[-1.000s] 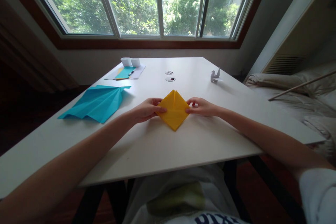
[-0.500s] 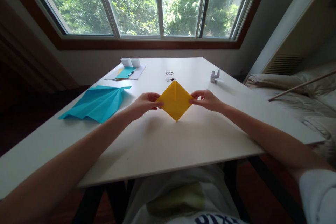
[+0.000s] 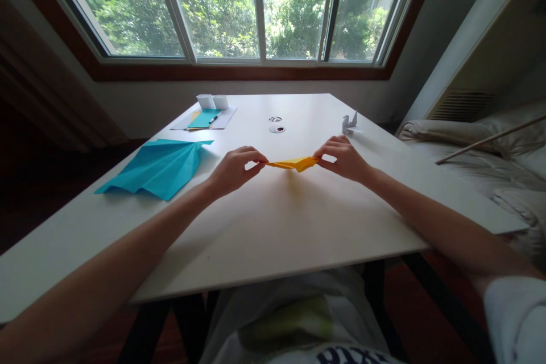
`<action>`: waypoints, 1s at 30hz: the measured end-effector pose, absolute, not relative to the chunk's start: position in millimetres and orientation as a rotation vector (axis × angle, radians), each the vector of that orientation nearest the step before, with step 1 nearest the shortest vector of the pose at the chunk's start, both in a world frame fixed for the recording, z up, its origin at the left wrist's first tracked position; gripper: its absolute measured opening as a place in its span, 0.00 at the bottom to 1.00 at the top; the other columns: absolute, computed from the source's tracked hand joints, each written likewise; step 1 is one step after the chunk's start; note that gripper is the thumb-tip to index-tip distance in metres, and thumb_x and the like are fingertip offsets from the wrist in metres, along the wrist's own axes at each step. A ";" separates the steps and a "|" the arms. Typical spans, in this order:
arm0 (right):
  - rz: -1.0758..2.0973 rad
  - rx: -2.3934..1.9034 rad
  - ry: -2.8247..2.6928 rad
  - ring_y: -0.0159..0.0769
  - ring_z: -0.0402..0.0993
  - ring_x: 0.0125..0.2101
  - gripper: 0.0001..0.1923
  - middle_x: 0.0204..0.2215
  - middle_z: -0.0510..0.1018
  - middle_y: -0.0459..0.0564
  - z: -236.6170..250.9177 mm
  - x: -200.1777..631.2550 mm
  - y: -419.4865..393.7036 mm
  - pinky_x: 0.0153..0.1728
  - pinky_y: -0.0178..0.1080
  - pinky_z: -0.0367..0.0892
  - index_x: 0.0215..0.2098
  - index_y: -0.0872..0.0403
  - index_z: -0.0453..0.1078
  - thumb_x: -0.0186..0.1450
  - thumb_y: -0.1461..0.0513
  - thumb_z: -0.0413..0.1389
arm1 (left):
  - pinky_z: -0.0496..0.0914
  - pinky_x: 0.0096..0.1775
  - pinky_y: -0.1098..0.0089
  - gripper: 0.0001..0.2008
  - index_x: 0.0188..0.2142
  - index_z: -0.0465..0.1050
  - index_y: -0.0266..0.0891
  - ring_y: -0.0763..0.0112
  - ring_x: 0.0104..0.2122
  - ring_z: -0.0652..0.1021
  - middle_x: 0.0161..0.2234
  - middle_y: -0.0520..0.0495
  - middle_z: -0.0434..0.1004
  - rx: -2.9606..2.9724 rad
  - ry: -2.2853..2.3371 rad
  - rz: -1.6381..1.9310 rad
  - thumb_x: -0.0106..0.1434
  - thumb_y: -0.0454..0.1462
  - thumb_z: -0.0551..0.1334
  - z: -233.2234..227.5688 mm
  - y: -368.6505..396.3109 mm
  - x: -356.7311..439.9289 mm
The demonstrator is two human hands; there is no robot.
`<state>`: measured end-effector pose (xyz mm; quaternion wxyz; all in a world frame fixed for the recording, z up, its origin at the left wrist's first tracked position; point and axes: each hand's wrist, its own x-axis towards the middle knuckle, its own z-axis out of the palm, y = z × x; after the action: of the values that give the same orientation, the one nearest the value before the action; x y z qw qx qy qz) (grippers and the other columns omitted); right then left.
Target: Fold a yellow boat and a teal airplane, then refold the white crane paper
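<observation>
Between my hands, a folded yellow paper [image 3: 294, 164] is held above the white table [image 3: 281, 239], seen nearly edge-on as a thin strip with a bent point toward me. My left hand [image 3: 236, 169] pinches its left corner between thumb and fingers. Its right corner is in the pinch of my right hand [image 3: 344, 158]. A faint shadow of the paper falls on the tabletop below. To the left of my left hand lies a creased sheet of blue paper [image 3: 157, 166].
A grey folded paper bird [image 3: 348, 122] stands beyond my right hand. Two round items [image 3: 277, 129] lie mid-table. At the back left are small white containers [image 3: 205, 101], stacked coloured paper [image 3: 203, 119] and a pen [image 3: 215, 117]. A window [image 3: 256, 11] spans the far wall.
The yellow paper has tipped from an upright diamond facing me to nearly flat and edge-on. Both hands have turned with it, still pinching its corners.
</observation>
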<state>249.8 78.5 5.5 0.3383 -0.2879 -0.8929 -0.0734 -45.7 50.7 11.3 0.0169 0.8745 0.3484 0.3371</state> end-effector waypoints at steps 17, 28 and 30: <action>0.061 -0.611 -2.698 0.36 0.70 0.35 0.08 0.33 0.77 0.51 -13.7 251.5 88.5 0.38 0.38 0.65 0.36 0.53 0.73 0.61 0.62 0.53 | 0.70 0.37 0.70 0.11 0.39 0.74 0.42 0.67 0.38 0.74 0.37 0.47 0.76 2.924 0.991 0.307 0.62 0.38 0.54 -2.2 60.6 -57.3; 0.174 -0.627 -2.720 0.38 0.70 0.37 0.09 0.35 0.77 0.53 -9.8 249.6 82.1 0.41 0.40 0.66 0.35 0.53 0.74 0.59 0.58 0.56 | 0.69 0.38 0.69 0.12 0.38 0.76 0.43 0.66 0.38 0.74 0.37 0.46 0.76 2.848 1.042 0.297 0.60 0.41 0.56 -0.6 57.5 -55.6; 0.187 -0.632 -2.719 0.38 0.70 0.37 0.10 0.35 0.77 0.53 -9.3 249.3 82.2 0.40 0.40 0.66 0.35 0.53 0.74 0.59 0.56 0.56 | 0.69 0.37 0.69 0.12 0.38 0.76 0.43 0.66 0.37 0.74 0.37 0.46 0.76 2.842 1.039 0.308 0.59 0.42 0.56 -0.4 57.8 -55.4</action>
<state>249.3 82.2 -9.3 0.1709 -0.2224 -0.9576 0.0660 -55.4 57.8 -0.4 0.0498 0.9332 0.3411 0.1011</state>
